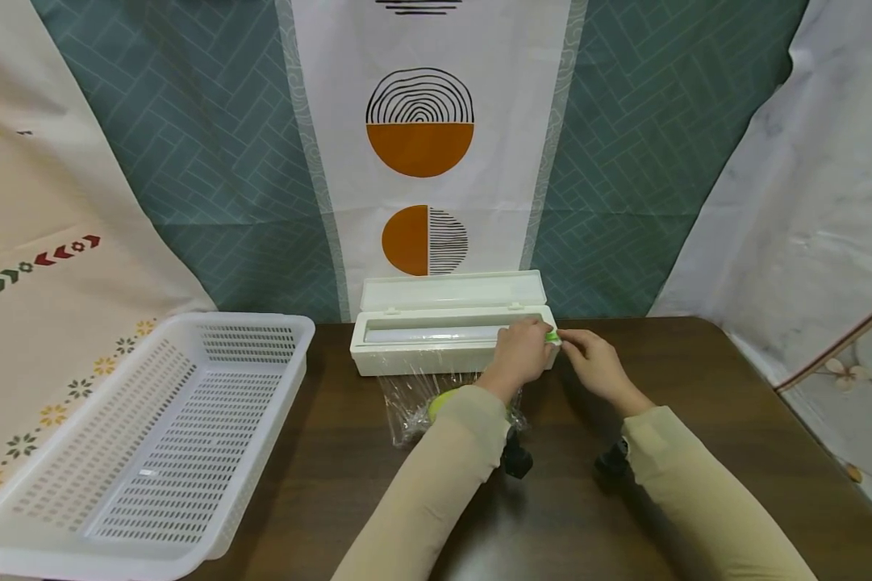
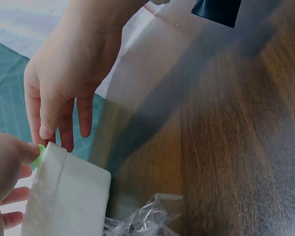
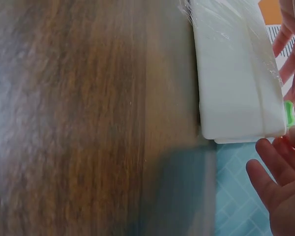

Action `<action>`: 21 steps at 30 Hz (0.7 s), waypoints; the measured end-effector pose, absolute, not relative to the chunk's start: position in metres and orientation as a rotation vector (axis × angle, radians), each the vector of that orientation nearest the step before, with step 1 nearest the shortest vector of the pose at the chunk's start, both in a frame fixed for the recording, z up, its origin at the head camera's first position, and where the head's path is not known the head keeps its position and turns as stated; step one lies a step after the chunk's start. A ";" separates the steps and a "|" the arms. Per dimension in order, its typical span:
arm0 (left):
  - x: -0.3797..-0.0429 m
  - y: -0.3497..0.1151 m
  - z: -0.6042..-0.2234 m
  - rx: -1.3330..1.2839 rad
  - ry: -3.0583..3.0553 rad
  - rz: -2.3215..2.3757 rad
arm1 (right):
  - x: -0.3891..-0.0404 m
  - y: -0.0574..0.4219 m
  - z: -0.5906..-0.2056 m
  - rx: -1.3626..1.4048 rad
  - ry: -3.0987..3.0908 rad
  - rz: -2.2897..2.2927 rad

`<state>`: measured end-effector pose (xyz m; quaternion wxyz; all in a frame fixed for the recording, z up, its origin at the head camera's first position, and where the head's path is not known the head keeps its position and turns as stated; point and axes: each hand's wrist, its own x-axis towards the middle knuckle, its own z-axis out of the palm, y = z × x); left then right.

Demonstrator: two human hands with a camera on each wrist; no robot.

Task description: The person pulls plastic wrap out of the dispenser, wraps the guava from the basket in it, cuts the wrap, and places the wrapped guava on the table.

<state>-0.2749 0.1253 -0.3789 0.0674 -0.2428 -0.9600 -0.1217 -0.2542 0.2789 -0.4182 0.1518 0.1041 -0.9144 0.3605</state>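
A white cling film box [image 1: 446, 361] stands at the back of the table with its lid raised and a film roll [image 1: 436, 334] inside. Clear film [image 1: 402, 403] hangs over its front, spreading onto the table around a yellow-green round thing [image 1: 441, 401], mostly hidden by the left sleeve. At the box's right end, my left hand [image 1: 520, 353] pinches a small green slider [image 1: 551, 336] on the front rim. My right hand [image 1: 597, 367] pinches the box's right front corner with thumb and forefinger, close beside the slider. Its other fingers [image 3: 263, 182] extend loosely past the corner.
A white perforated plastic basket [image 1: 243, 452] stands on the left side. Patterned cloth [image 1: 421, 194] hangs directly behind the box. The dark wooden table [image 1: 552, 532] has its right edge beside a pale cloth [image 1: 835, 242]. Black wrist devices [image 1: 517, 456] sit below both wrists.
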 end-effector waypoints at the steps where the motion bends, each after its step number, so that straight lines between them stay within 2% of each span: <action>1: -0.275 0.126 -0.379 -0.723 -2.898 -0.355 | -0.255 0.278 -0.419 0.291 -2.617 1.041; 14: -0.286 0.130 -0.382 -0.602 -2.951 -0.309 | -0.259 0.275 -0.422 0.228 -2.610 1.061; 21: -0.293 0.120 -0.381 -0.643 -2.940 -0.477 | -0.259 0.270 -0.420 0.218 -2.641 1.108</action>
